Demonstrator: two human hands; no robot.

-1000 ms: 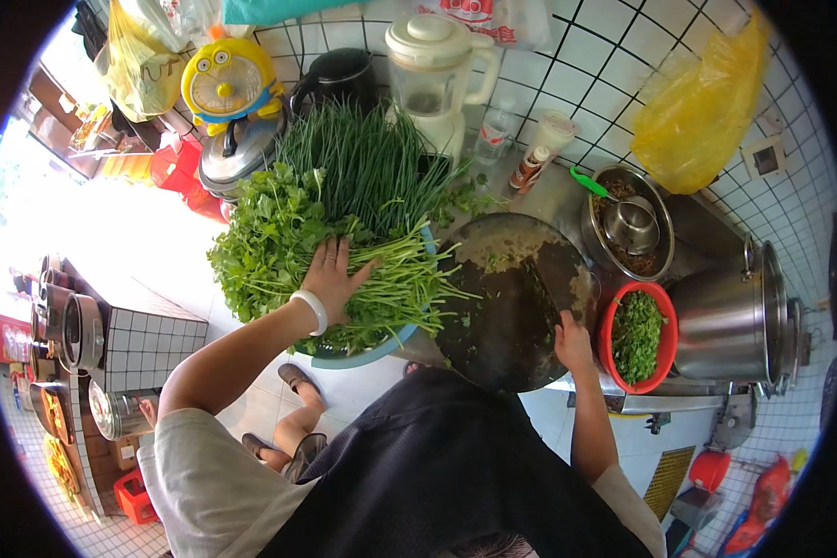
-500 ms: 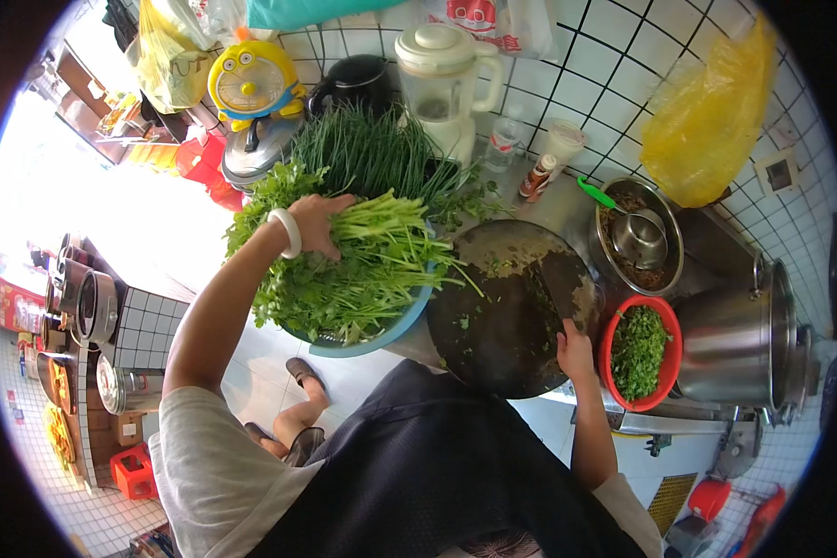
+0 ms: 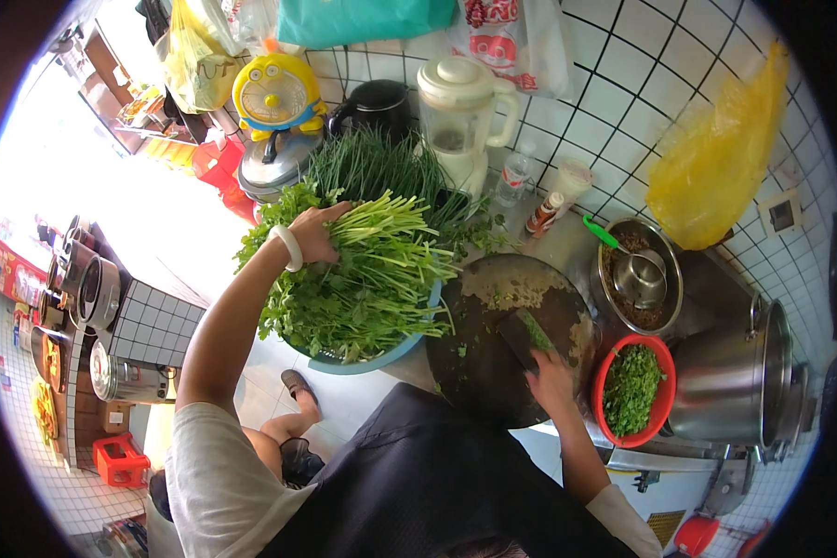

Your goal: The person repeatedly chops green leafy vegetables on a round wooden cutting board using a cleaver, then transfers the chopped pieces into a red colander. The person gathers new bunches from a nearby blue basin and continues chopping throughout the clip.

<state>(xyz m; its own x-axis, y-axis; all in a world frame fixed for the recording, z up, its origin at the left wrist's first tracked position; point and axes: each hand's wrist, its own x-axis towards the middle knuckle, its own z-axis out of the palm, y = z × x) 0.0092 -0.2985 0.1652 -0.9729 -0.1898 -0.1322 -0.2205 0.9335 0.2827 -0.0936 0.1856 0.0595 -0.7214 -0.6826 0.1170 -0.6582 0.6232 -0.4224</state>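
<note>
My left hand [image 3: 316, 234], a white bangle at its wrist, grips a bunch of leafy cilantro [image 3: 358, 288] piled over a blue basin [image 3: 372, 361]. Its fingertips are partly sunk among the stems and leaves. In my right hand [image 3: 551, 374] is the handle of a broad, dark cleaver [image 3: 521, 337]. Green bits cling to the blade, which lies low over a round, dark chopping board [image 3: 479, 381]. More green scraps are scattered on the board. Chopped greens [image 3: 632, 386] fill a red bowl [image 3: 671, 395] just right of it.
Long green chives [image 3: 377, 172] lie behind the cilantro. A blender [image 3: 456, 112], a plastic bottle [image 3: 513, 177] and a brown-and-white bottle [image 3: 544, 214] line the wall. A steel bowl [image 3: 676, 288] with a green-handled ladle [image 3: 640, 279] and a tall steel pot [image 3: 725, 381] stand right.
My right hand has moved left over the board, and the cleaver's blade has tilted, showing green bits on it. My left hand stays on the cilantro. The whole view has shifted slightly.
</note>
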